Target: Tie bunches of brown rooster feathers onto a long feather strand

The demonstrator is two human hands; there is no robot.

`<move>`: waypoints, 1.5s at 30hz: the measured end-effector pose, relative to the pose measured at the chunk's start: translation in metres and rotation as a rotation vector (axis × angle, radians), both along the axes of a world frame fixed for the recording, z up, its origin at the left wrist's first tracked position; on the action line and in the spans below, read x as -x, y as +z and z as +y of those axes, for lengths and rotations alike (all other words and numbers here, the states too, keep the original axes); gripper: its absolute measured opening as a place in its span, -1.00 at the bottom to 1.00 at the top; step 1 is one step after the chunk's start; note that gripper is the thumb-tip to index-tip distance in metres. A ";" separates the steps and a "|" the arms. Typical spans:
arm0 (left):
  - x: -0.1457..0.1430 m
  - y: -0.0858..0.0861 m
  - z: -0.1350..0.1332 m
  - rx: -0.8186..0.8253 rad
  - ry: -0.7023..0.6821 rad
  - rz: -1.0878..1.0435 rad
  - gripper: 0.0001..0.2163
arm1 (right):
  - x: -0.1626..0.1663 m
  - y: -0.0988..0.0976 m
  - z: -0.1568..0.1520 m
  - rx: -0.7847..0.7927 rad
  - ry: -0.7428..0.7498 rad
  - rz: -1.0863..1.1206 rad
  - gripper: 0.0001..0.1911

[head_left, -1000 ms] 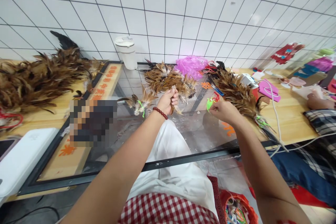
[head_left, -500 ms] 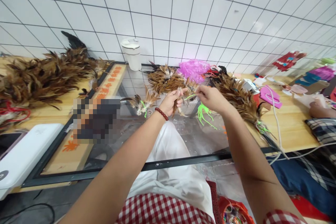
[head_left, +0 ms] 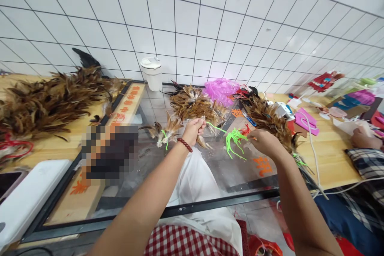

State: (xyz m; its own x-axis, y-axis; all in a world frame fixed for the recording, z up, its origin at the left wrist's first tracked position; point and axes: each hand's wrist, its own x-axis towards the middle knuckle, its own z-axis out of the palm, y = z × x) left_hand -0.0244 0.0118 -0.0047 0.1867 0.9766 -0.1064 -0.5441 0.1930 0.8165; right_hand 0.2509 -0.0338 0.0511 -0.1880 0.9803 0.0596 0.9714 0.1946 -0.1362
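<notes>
My left hand (head_left: 193,131), with a dark red bead bracelet (head_left: 185,144) at the wrist, is closed around a small bunch of feathers (head_left: 204,143). Its pale quill ends poke out above the fingers. A bright green strand (head_left: 216,127) runs right from that grip toward a loose bundle of green cords (head_left: 234,141) on the glass. My right hand (head_left: 264,142) has its fingers pinched together at the right edge of this bundle, by some red threads (head_left: 245,130); what they pinch is unclear. Left of my left hand lies a feather bunch tied with green cord (head_left: 165,133).
A brown feather pile (head_left: 192,102) and a pink plastic bag (head_left: 221,90) lie behind my hands, near a white cup (head_left: 152,73). More feathers (head_left: 48,96) cover the left side. A white cable (head_left: 313,148) and another person's hand (head_left: 366,139) are at right.
My right hand has moved right and toward me, away from my left hand, and the green strand now stretches out between. The left hand keeps its hold on the feathers. The view has tilted up slightly.
</notes>
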 end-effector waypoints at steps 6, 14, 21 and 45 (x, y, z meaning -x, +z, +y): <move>-0.002 -0.002 -0.003 -0.003 -0.060 0.018 -0.69 | 0.066 -0.014 0.007 -0.013 0.108 0.764 -0.63; 0.003 -0.005 -0.001 -0.002 -0.008 -0.034 -0.67 | 0.121 -0.044 0.045 0.175 0.130 1.041 -0.70; 0.000 -0.003 -0.003 -0.176 0.104 0.114 -0.76 | 0.107 -0.053 0.033 -0.246 0.212 0.487 -0.74; -0.003 -0.006 -0.012 -0.426 -0.193 0.788 -0.74 | 0.122 -0.062 0.026 0.068 0.067 1.324 -0.75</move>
